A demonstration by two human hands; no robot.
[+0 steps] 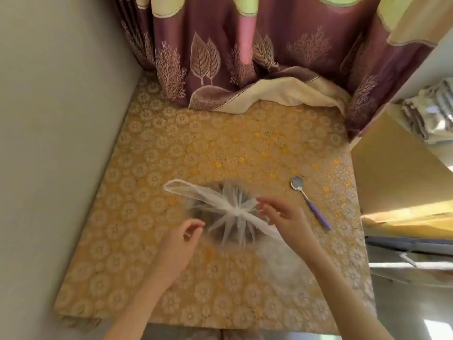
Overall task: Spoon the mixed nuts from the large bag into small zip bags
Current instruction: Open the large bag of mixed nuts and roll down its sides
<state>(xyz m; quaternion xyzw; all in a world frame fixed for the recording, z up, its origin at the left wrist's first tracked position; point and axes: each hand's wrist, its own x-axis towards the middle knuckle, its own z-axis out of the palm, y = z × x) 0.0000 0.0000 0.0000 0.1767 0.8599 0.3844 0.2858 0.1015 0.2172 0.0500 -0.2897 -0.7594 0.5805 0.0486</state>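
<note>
Bag (228, 212) knotted; left hand (182, 238), right hand (282, 217) loosely curled, nothing grasped. Knot yanked: film torn, nuts spilled.

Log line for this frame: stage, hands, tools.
stage: large bag knotted shut, none spooned | left hand: open, beside bag | right hand: open, at knot | spoon: on table, untouched

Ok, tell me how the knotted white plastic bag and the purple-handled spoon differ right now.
The translucent white plastic bag is soft, bulky and tied shut at a knot; the metal spoon with the purple handle is slim and rigid. The bag sits between the left hand and right hand, with the right hand at its handle loop, while the spoon lies untouched to the right. Both rest on the yellow floral tablecloth.
</note>
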